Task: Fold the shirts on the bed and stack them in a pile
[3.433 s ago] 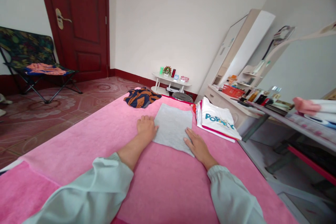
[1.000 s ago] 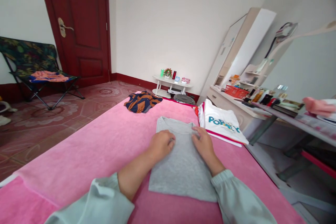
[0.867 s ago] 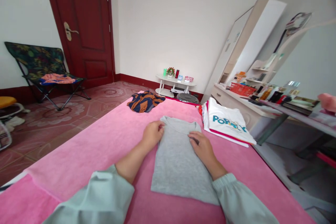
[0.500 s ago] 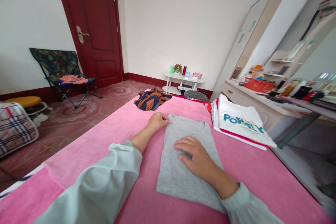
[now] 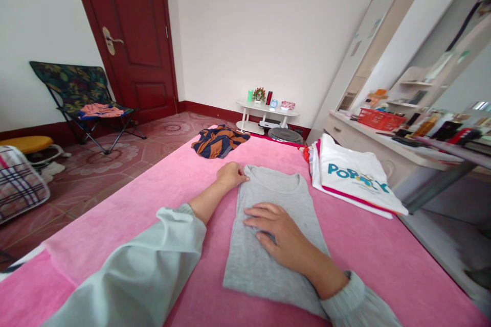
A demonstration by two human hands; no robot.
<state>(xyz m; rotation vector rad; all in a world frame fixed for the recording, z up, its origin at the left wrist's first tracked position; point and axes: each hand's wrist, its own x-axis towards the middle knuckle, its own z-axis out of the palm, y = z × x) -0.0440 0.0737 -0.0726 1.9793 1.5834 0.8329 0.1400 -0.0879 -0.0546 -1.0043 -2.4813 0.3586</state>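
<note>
A grey shirt point(image 5: 268, 265) lies folded into a long panel on the pink bedspread point(image 5: 161, 199), its round neckline at the far end. My left hand point(image 5: 231, 176) pinches the shirt's far left corner beside the collar. Resting on the middle of the shirt, my right hand point(image 5: 278, 235) is palm down with its fingers stretched toward the left edge. The right palm and forearm hide part of the shirt's right side.
Folded white shirts point(image 5: 353, 173) are stacked on the right, by the dresser point(image 5: 333, 125). A crumpled navy and orange striped garment point(image 5: 220, 142) lies at the bed's far end. A camouflage folding chair point(image 5: 74, 82) stands by the red door point(image 5: 130, 36).
My right hand has slid slightly left across the shirt and lies flatter on it. The left hand keeps its pinch at the collar corner. The view has shifted a little.
</note>
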